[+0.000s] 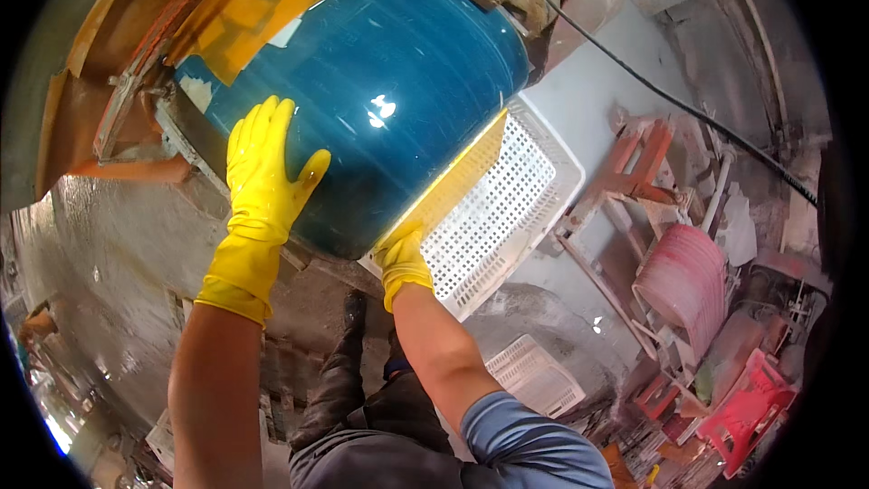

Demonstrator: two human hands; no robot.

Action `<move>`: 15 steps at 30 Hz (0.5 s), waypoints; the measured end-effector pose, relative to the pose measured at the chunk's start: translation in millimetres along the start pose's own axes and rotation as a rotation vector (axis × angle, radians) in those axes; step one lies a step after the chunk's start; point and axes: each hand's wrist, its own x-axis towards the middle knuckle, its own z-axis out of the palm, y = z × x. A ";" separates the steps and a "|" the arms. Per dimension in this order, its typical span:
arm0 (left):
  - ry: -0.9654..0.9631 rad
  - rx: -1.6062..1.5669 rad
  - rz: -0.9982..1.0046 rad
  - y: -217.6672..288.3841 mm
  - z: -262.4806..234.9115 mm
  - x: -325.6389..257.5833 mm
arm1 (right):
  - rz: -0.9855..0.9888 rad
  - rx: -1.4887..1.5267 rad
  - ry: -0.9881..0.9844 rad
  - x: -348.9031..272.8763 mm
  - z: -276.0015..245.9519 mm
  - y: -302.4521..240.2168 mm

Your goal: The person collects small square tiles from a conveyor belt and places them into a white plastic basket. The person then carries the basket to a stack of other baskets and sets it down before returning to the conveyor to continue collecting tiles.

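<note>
A large glossy blue drum [398,81] fills the upper middle. My left hand [267,163], in a yellow rubber glove, rests near the drum's left side with its fingers stretched out and the thumb apart; it holds nothing. A thin yellow sheet [457,181] runs along the drum's lower right edge. At the near end of this sheet my right hand [405,267], also in a yellow glove, is closed, with its fingertips partly hidden against the sheet. Beneath the sheet lies a white perforated plastic basket [493,208].
An orange-yellow sheet [267,14] with torn edges covers the drum's far left part. A metal frame [186,131] borders the drum. A dark cable [670,104] crosses the upper right. To the right stand a pink ribbed tub [683,285] and a red plastic stool [747,412]. Another white basket [536,376] lies lower.
</note>
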 end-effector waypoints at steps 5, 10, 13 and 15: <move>0.003 -0.021 -0.002 -4.0 -0.2 1.3 | 0.028 0.001 -0.024 -17.0 -10.0 0.3; 0.067 -0.036 0.055 -8.2 0.3 6.1 | 0.040 -0.007 -0.071 -6.6 -2.6 10.7; 0.004 0.000 -0.005 0.0 -1.5 2.4 | 0.055 0.000 -0.088 -7.3 3.2 12.9; 0.017 0.004 0.023 0.2 -2.2 2.7 | 0.053 0.003 -0.109 -8.2 7.6 11.0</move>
